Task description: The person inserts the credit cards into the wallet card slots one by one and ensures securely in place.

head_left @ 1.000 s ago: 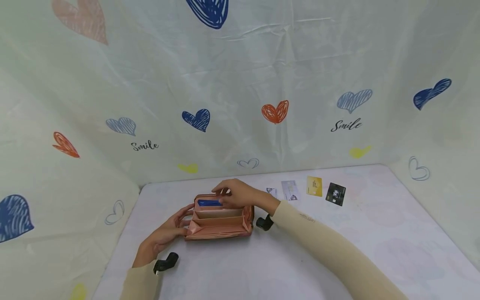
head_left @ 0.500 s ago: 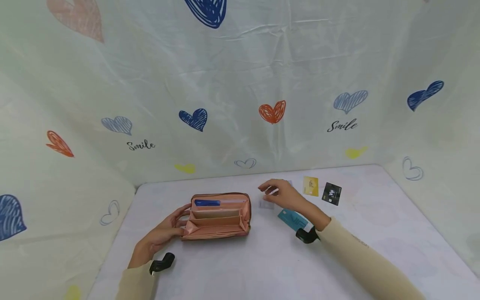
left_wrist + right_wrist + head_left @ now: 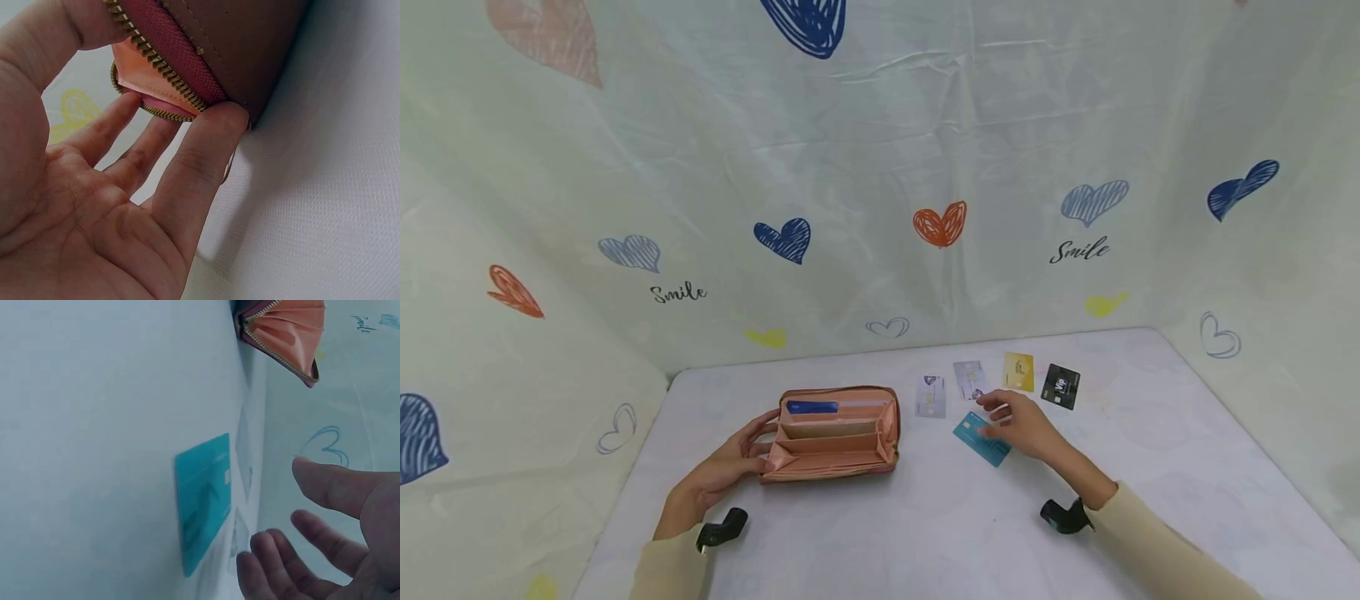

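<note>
A pink zip-around wallet (image 3: 831, 463) stands unzipped on the table, its compartments facing up. In its back pocket a blue card (image 3: 812, 407) shows. My left hand (image 3: 718, 473) grips the wallet's left end; in the left wrist view its fingers (image 3: 203, 140) bear on the brass zip edges. My right hand (image 3: 1028, 428), fingers loosely bent and apart, hovers at a teal card (image 3: 983, 442), covering its right corner in the head view. The right wrist view has that teal card (image 3: 205, 497) lying flat, with a gap between it and the fingertips.
Behind the teal card lie two pale grey cards, one nearer the wallet (image 3: 931, 397) and one farther right (image 3: 970, 379). A gold card (image 3: 1018, 372) and a black VIP card (image 3: 1062, 387) follow to the right. A heart-printed cloth (image 3: 865, 283) backs the table.
My right hand has left the wallet's back pocket and travelled right, past the grey cards, to the teal card. The blue card remains in the pocket. My left hand stays at the wallet.
</note>
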`<action>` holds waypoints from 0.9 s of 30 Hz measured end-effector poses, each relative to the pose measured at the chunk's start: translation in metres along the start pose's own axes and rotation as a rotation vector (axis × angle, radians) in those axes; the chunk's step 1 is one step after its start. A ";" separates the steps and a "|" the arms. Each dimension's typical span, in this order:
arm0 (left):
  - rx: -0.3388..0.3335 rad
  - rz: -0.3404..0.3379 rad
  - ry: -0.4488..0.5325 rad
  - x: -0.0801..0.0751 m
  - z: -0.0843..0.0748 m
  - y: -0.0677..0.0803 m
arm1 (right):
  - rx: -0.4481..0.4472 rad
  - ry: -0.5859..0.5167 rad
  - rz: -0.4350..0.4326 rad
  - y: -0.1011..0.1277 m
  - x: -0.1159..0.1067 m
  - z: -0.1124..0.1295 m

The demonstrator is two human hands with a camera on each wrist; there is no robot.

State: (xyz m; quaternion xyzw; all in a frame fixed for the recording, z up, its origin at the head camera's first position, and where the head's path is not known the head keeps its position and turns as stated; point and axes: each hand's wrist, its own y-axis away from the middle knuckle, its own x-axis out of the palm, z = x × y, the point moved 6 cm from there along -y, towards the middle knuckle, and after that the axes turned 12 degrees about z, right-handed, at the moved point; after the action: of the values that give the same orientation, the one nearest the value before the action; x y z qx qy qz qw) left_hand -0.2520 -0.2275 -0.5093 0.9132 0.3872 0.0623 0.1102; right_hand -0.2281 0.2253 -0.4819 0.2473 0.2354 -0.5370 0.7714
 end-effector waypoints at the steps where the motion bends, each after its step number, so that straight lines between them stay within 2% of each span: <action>1: -0.005 -0.003 0.003 0.000 0.000 0.000 | 0.017 0.006 -0.003 0.002 0.001 -0.002; 11: -0.021 -0.019 -0.002 0.000 0.000 0.000 | 0.154 0.103 -0.001 0.010 0.013 -0.016; 19: -0.007 -0.006 0.009 0.001 -0.001 0.001 | 0.161 0.188 -0.006 0.007 0.022 -0.010; 27: 0.000 0.001 0.004 0.001 0.001 0.000 | 0.189 0.168 0.034 0.001 0.020 -0.007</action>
State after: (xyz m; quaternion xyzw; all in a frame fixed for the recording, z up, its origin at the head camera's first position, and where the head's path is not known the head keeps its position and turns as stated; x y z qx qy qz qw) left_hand -0.2508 -0.2272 -0.5101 0.9133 0.3870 0.0642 0.1094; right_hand -0.2213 0.2154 -0.4994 0.3670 0.2433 -0.5211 0.7311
